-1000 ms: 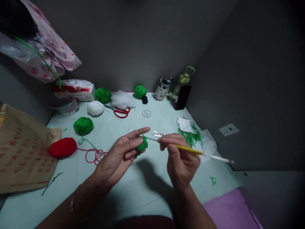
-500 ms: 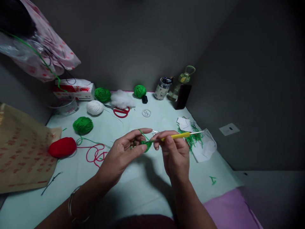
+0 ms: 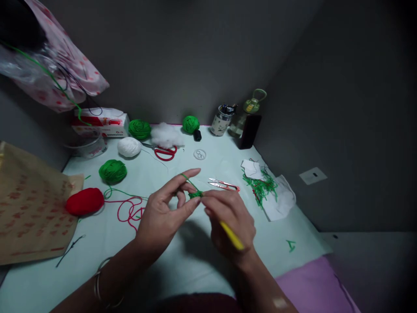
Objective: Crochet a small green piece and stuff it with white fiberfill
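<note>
A purple cloth (image 3: 314, 284) lay at the desk's (image 3: 182, 265) near right corner. Above the near edge, around the middle, the right hand (image 3: 231, 221) was closed around a yellow-handled tool (image 3: 232, 235), its thin end hidden by the fingers. The left hand (image 3: 164, 208) pinched a small green knitted piece (image 3: 195, 195) between thumb and fingers, a green strand running from it up to the raised index finger. The right fingertips met the piece's right end.

A brown paper bag (image 3: 32, 208) stood at the left edge, a dark twisted tie (image 3: 70, 251) near it. A green scrap (image 3: 290, 245) lay towards the right edge. Beside the bag was a red yarn ball (image 3: 85, 201), its loose strand looping towards the left arm. Small snips (image 3: 224, 184) lay just beyond the right hand; green thread clippings (image 3: 262, 187) lay by the right edge.

Farther off were a green yarn ball (image 3: 113, 171), a white yarn ball (image 3: 129, 148) and red-handled scissors (image 3: 165, 153). White stuffing (image 3: 167, 135), a pen cup (image 3: 220, 123) and a green-topped bottle (image 3: 252, 105) stood along the far edge.
</note>
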A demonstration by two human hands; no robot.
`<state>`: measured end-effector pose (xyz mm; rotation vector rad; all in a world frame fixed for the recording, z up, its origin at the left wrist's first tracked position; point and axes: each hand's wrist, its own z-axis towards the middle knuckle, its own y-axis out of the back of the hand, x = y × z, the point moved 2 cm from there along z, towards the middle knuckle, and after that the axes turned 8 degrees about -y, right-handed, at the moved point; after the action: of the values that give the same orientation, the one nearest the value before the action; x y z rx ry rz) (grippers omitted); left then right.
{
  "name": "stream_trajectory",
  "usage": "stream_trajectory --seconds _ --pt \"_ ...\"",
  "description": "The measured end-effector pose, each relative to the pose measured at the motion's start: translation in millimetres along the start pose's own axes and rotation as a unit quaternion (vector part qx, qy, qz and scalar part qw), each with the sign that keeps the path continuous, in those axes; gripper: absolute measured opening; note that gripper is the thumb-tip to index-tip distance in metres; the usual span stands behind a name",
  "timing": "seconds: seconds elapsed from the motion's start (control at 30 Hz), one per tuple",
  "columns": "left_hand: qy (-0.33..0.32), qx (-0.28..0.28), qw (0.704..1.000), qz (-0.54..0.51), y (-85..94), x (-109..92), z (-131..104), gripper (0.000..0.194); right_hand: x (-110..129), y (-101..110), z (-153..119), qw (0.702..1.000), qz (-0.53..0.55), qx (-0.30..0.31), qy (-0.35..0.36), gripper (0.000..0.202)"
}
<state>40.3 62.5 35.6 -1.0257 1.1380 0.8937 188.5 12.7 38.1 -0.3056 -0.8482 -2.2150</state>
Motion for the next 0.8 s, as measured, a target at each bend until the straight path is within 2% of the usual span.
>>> stream_trajectory --seconds 0.07,0.1,0.2,0.3,0.37,0.43,0.53,0.63,0.7,0.73,0.8 --pt "0.06 0.02 0.991 -0.12 -3.0 2.2 0.2 0.053 0.0 -2.1 -3.0 0.998 -0.056 -0.01 0.025 0.032" --pt "0.097 0.036 0.979 -0.177 -4.1 3.2 0.5 0.054 -1.1 -2.2 -3.7 0.999 -0.045 -0.015 0.018 0.032" --pt "0.165 0.059 0.949 -0.261 -2.9 3.7 2.2 0.046 -8.6 0.5 -0.8 0.988 0.112 -0.049 -0.089 0.028" --pt "0.146 0.045 0.953 -0.263 0.5 2.6 3.7 0.043 -15.6 0.3 5.3 0.935 0.282 -0.072 -0.201 0.025" --pt "0.122 0.052 0.959 -0.251 -0.3 3.2 3.3 0.042 -16.3 -3.1 8.6 0.919 0.323 -0.044 -0.221 0.022" --pt "0.1 0.057 0.968 -0.223 -2.4 5.4 2.2 0.042 -15.1 -6.7 9.1 0.925 0.31 -0.01 -0.222 0.021" --pt "0.07 0.031 0.98 -0.182 -4.6 9.1 1.3 0.044 -12.0 -8.8 4.5 0.957 0.224 -0.006 -0.185 0.027" --pt "0.076 0.003 0.976 -0.205 -4.9 9.9 1.7 0.046 -6.6 -8.3 -1.0 0.995 0.077 -0.006 -0.059 0.038" --pt "0.113 0.014 0.965 -0.237 -4.6 8.8 2.6 0.045 -5.6 -6.3 -2.0 0.999 0.035 -0.008 -0.011 0.041" --pt "0.137 0.023 0.957 -0.253 -4.2 8.1 3.1 0.043 -6.9 -4.4 -1.1 0.998 0.055 -0.014 -0.026 0.039" --pt "0.174 0.04 0.943 -0.28 -2.7 6.5 3.9 0.038 -12.3 -0.3 2.4 0.98 0.156 -0.036 -0.123 0.031"
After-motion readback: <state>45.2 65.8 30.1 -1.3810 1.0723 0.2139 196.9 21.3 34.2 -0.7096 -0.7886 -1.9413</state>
